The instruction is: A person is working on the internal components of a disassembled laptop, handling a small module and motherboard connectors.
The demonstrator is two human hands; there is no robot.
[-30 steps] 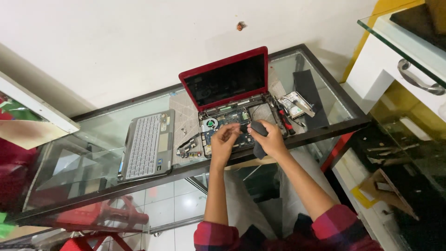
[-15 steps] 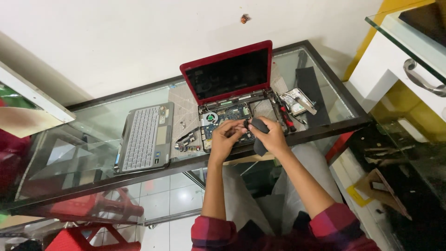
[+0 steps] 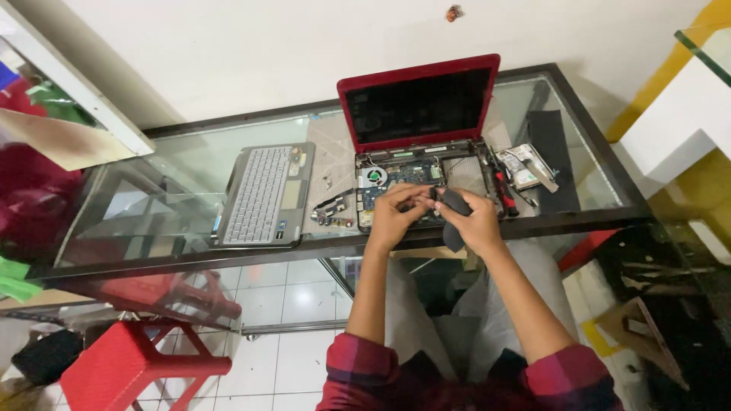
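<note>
Hands — left hand (image 3: 396, 215) pinching a small part, right hand (image 3: 476, 221) gripping one grey cloth (image 3: 455, 204), one opened red laptop (image 3: 419, 129)

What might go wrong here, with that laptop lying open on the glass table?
The exposed circuit board sits right under both hands, so a slip might scratch it. The loose small parts beside the laptop could roll off the glass table. The red screwdriver lies close to the right hand and might be knocked off.

Hidden under the left hand (image 3: 396, 217) and right hand (image 3: 476, 221): front of the opened laptop base (image 3: 396, 183); small grey held thing (image 3: 455, 204) unidentifiable.
</note>
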